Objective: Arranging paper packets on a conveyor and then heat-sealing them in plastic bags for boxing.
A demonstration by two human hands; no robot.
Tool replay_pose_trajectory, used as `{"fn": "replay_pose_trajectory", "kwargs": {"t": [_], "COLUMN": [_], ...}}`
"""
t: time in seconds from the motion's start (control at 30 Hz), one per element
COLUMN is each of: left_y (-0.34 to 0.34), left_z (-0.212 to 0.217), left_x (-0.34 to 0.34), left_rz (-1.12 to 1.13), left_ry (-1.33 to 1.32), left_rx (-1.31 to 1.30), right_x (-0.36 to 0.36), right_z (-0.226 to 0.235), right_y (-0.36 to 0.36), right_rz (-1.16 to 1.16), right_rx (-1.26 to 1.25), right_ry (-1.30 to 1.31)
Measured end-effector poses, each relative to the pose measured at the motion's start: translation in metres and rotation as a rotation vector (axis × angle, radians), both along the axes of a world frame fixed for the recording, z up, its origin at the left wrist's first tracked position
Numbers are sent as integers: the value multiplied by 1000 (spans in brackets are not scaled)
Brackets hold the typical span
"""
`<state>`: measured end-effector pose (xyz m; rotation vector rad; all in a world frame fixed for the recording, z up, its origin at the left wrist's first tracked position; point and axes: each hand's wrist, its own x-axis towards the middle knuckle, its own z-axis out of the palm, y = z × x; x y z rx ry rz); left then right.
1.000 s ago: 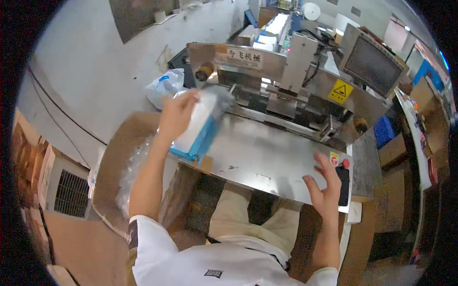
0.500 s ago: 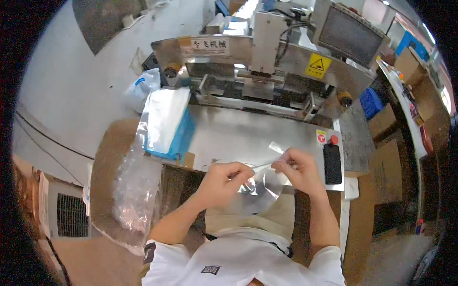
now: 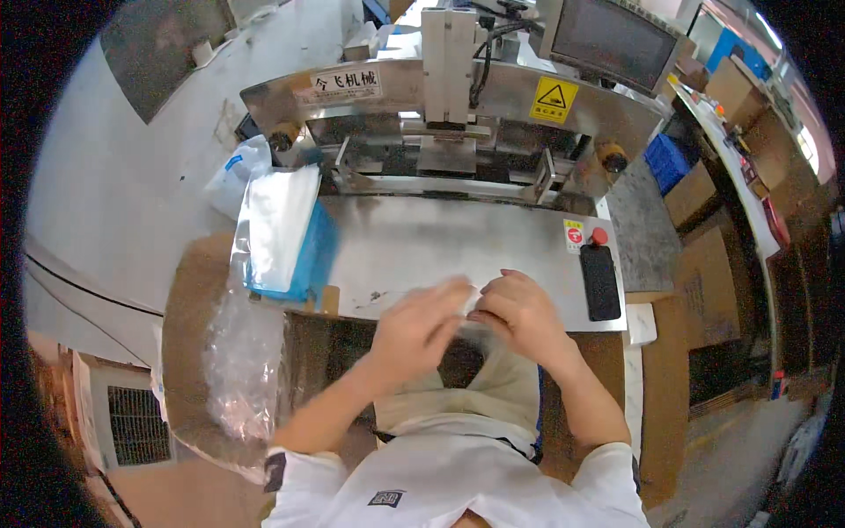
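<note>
Both my hands are close together over the front edge of a metal worktable (image 3: 422, 233). My right hand (image 3: 521, 315) has its fingers curled around a piece of clear plastic film (image 3: 473, 304), most of which the hands hide. My left hand (image 3: 421, 324) is right beside the film, its fingers smeared by motion, so its grip does not show. Left of the hands, a stack of white plastic bags (image 3: 275, 224) leans on a blue box (image 3: 308, 261) at the table's corner.
Behind the table stands a metal press machine (image 3: 447, 79) with a screen (image 3: 613, 40). A black phone (image 3: 600, 282) lies at the right, below a red button (image 3: 599, 236). Clear plastic bags (image 3: 242, 370) fill an open carton (image 3: 192, 326) at the left.
The clear film was stretched out between both hands and hung over my lap; now it is bunched up at my fingers. My hands have come closer together, and the view has shifted slightly.
</note>
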<state>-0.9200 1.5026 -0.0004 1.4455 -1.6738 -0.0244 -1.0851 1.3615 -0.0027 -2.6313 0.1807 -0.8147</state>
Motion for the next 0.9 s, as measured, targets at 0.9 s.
{"fn": "replay_pose_trajectory", "kwargs": {"t": [0.9], "left_y": [-208], "left_z": [-37], "left_x": [229], "left_rz": [-47], "left_ry": [178], "left_rx": [959], "right_x": [128], "right_z": [-55], "right_y": [-216], "right_rz": [-123], "right_rx": [319], "right_ry": [541]}}
